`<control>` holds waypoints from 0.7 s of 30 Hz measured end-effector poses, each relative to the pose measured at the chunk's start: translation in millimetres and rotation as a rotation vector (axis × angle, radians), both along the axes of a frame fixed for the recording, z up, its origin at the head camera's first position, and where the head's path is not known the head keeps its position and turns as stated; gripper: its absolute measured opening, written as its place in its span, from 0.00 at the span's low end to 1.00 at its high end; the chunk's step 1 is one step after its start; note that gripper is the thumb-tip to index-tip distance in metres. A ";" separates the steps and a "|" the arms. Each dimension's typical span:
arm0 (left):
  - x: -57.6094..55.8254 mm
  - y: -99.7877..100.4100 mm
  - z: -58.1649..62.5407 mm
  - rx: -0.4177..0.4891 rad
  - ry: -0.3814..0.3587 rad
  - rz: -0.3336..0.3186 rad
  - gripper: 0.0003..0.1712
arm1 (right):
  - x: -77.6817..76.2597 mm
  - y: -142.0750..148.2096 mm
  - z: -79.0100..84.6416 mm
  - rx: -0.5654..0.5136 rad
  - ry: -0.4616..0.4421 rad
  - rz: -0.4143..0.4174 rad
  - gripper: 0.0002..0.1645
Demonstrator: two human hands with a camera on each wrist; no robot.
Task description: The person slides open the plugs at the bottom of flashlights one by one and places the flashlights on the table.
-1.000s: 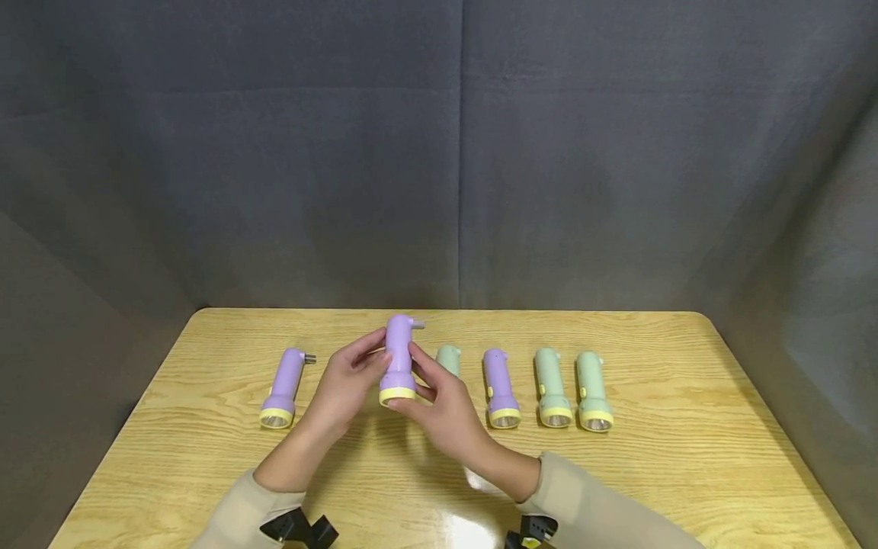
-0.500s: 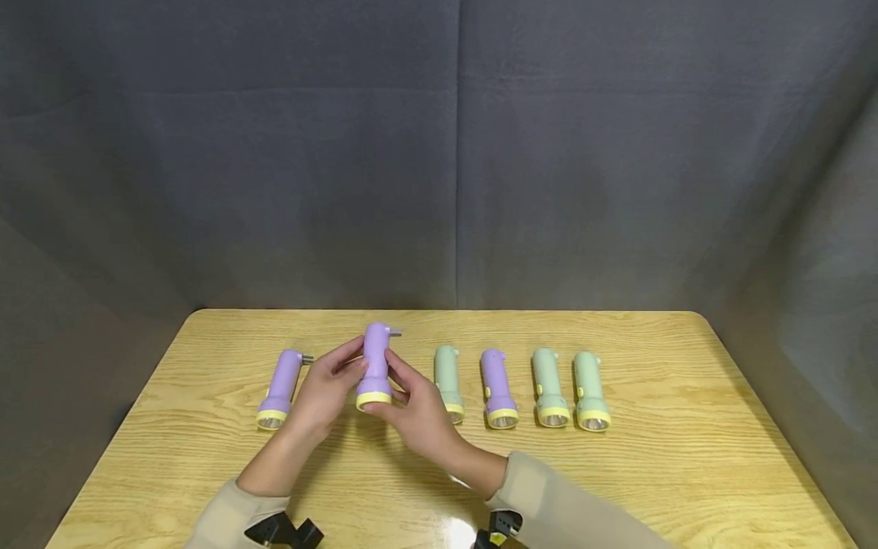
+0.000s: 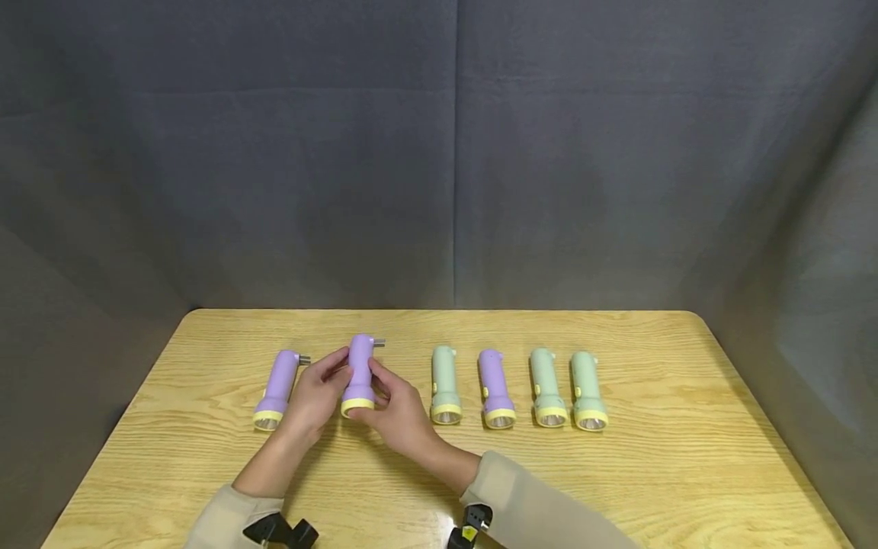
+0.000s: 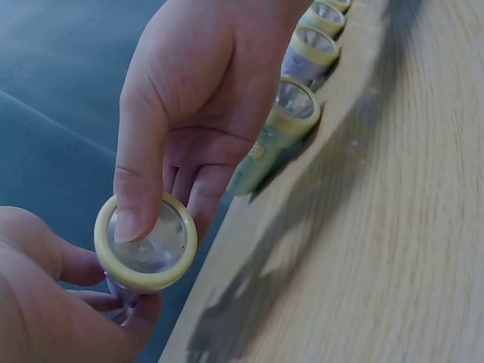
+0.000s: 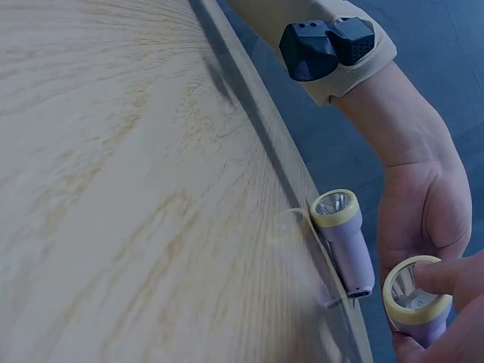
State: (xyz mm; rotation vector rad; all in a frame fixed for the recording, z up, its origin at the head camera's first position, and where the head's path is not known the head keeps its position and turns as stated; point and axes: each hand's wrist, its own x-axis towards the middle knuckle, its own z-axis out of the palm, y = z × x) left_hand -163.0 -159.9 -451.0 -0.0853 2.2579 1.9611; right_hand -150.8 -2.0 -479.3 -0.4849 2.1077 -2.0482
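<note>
Both hands hold one purple flashlight with a yellow lens ring and metal plug prongs sticking out at its top right. My left hand grips its body from the left, thumb on the near side. On the other side my right hand pinches it, and in the left wrist view that thumb lies over the clear lens. Left of the hands lies a second purple flashlight, its prongs also out. In the right wrist view the held flashlight appears above the tabletop, apart from the lying one.
To the right lie a green flashlight, a purple one and two more green ones, the nearer green and the outermost green. All rest on a wooden table with a grey curtain behind it.
Both hands have carried the purple flashlight left and lower, toward the purple one lying on the left. The green flashlight formerly behind the right hand is now in full view.
</note>
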 end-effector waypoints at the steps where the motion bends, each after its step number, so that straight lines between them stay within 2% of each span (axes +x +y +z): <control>1: -0.6 -0.5 -1.4 -0.001 -0.001 -0.001 0.29 | -0.5 -1.6 -1.1 0.002 -0.003 -0.005 0.49; 13: -4.6 -6.2 -15.0 -0.019 -0.026 0.053 0.28 | -3.0 -18.9 -13.8 0.026 -0.005 -0.014 0.48; 21: -3.0 -9.5 -20.5 -0.048 -0.033 0.076 0.28 | -3.0 -24.5 -18.7 0.040 -0.029 -0.006 0.48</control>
